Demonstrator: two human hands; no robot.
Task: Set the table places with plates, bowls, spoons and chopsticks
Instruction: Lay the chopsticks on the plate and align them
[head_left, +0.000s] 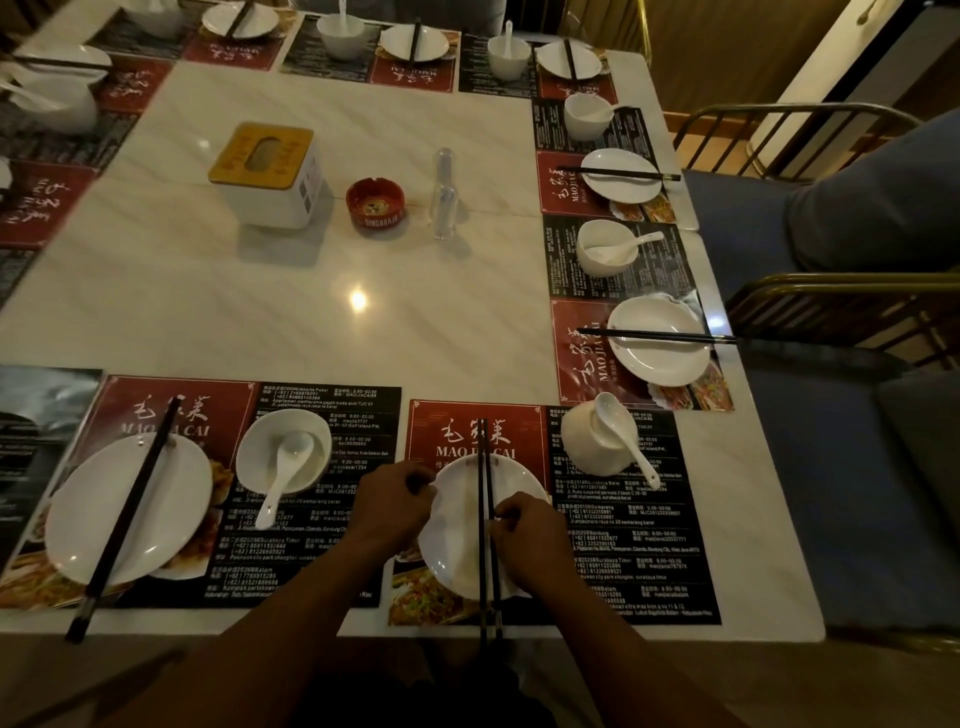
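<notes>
The right hand (524, 530), fingers curled, is pinching the pair of long black chopsticks (483, 467) lying across the round white ceramic plate (457, 551); the left hand (395, 499) is gripping that plate's left rim; a small white bowl (582, 441) is sitting just beyond the plate's right side
</notes>
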